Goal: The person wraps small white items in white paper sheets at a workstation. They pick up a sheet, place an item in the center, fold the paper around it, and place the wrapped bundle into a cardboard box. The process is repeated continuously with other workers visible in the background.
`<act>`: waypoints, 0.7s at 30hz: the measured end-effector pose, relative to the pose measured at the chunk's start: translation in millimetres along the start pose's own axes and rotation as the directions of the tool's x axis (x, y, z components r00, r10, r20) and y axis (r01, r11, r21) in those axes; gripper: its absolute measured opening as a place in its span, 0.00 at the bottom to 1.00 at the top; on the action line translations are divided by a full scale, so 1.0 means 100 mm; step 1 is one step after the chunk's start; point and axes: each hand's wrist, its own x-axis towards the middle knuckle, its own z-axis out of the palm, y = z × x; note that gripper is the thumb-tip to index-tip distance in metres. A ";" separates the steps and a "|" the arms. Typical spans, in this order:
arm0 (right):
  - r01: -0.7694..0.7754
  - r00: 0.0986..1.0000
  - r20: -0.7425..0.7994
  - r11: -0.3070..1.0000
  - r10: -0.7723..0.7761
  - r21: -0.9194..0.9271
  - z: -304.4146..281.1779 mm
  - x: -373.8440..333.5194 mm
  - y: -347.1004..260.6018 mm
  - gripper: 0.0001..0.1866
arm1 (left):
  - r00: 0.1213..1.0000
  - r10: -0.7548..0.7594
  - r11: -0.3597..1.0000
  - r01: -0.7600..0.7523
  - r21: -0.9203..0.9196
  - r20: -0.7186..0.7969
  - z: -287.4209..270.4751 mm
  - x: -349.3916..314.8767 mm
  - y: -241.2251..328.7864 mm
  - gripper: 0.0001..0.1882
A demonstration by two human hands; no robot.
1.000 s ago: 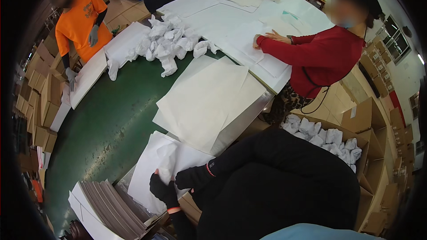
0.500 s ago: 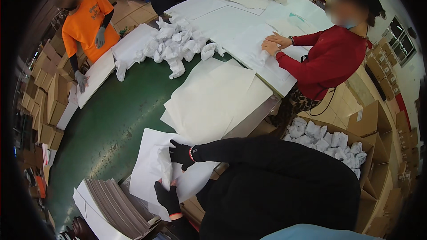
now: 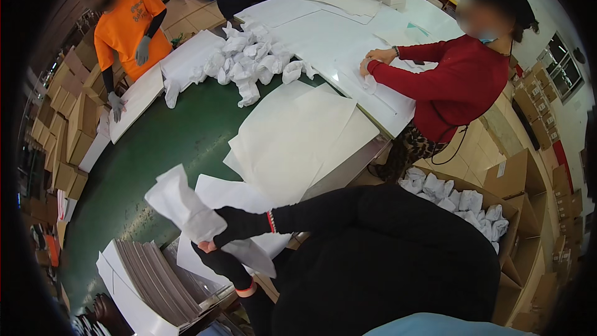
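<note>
A white paper-wrapped bundle [image 3: 178, 202] is raised and tilted over the sheets; its loose lower end trails past my gloves. My right hand [image 3: 235, 223], in a black glove with exposed fingertips, is closed round the middle. Just below, my left hand [image 3: 219, 262], gloved alike, pinches the paper with bare fingertips showing. What the wrapping contains is hidden. Under both hands lie white paper sheets [image 3: 211, 190]. Farther off, a fan of larger cream sheets [image 3: 292, 137] spreads on the table.
Wrapped bundles [image 3: 245, 62] are heaped on the green table [image 3: 180, 143]. A stack of boards [image 3: 146, 280] stands nearby at left. At right, an open carton [image 3: 507, 236] holds more bundles. One person in red [image 3: 460, 81] and one in orange [image 3: 130, 31] work across from me.
Both hands have lifted the bundle off the sheets and swung it left, its upper end now over the green surface. The person in red has drawn their hands closer together.
</note>
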 end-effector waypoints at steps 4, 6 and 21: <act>0.125 0.988 0.082 0.991 -0.130 0.056 -0.27 -0.23 -0.17 0.30 | 0.928 0.108 0.847 0.103 -0.522 0.358 -0.06 0.07 0.63 0.39; 0.004 0.979 0.204 1.000 0.001 -0.027 -0.37 -0.41 -0.27 0.32 | 0.928 0.084 0.792 0.159 -0.590 0.364 -0.10 0.09 0.71 0.49; 0.189 0.956 0.278 0.920 -0.092 -0.344 -0.44 -0.81 -0.32 0.53 | 0.847 -0.111 0.824 0.371 -0.428 0.520 -0.09 -0.05 1.21 0.34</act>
